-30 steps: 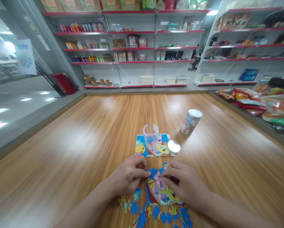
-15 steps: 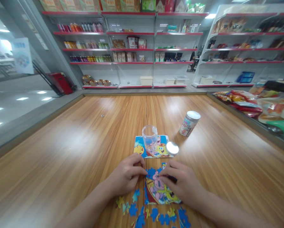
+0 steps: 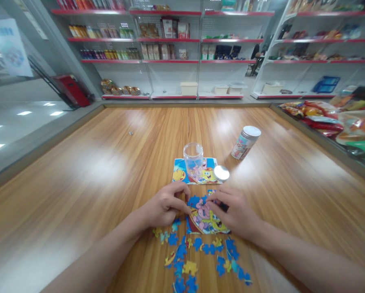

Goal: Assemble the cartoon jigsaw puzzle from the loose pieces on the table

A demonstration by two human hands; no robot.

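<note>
A wooden table (image 3: 93,162) with streaky brown grain filled most of the frame, bordered by a dark raised rim (image 3: 185,105) and split by a thin seam running down the middle. White glare lay on its left and right sides. Low in the centre lay a partly joined puzzle (image 3: 202,217), with loose pieces (image 3: 181,253), mostly blue and some yellow, scattered toward the bottom edge. Just above the puzzle was a printed sheet (image 3: 178,173), a silver lid (image 3: 221,173) at its right edge. A printed canister (image 3: 246,142) stood right of centre; a tiny object (image 3: 131,133), too small to identify, sat upper left.
</note>
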